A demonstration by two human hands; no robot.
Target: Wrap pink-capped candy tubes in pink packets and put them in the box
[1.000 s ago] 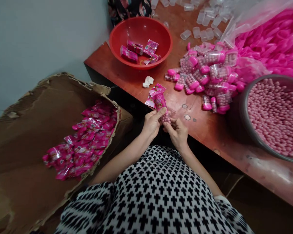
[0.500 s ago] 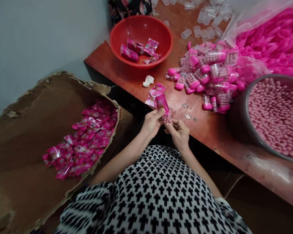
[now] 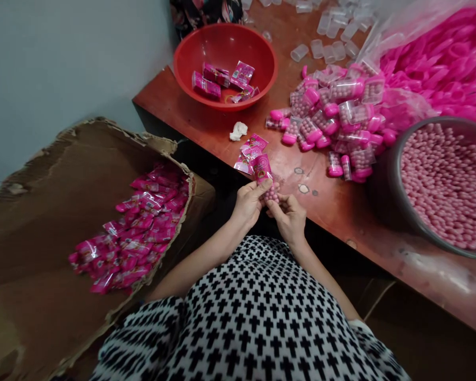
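left hand [image 3: 247, 207] is pinching the pink wrapper [image 3: 262, 166]; right hand [image 3: 291, 218] is gripping the near end of the bead-filled container [image 3: 271, 194]; their shared long axis is slanting away, leftward.

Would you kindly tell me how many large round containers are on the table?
2: a red bowl with pink packets beyond the left hand; a grey tub of pink beads at far right.

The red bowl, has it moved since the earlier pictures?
No. Judged against the corner of the table, the red bowl sits in the same spot; only the whole view has shifted slightly.
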